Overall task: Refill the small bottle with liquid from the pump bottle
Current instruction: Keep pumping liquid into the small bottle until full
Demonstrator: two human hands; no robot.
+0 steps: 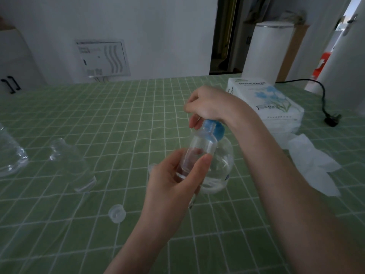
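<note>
My left hand (pixel 175 180) grips a small clear bottle (pixel 199 149), its open neck held up against the blue pump head (pixel 214 128) of the round clear pump bottle (pixel 222 167) standing behind it on the green checked tablecloth (pixel 118 119). A little liquid lies in the small bottle's bottom. My right hand (pixel 207 104) rests on top of the pump head, fingers curled over it. A small clear cap (pixel 117 213) lies on the cloth to the lower left.
Two clear plastic bottles lie at the left: one (pixel 75 165) near the middle, another (pixel 9 153) at the edge. A tissue paper pack (pixel 266 99) and crumpled tissues (pixel 314 165) sit at the right. A black power cord (pixel 324 103) runs behind.
</note>
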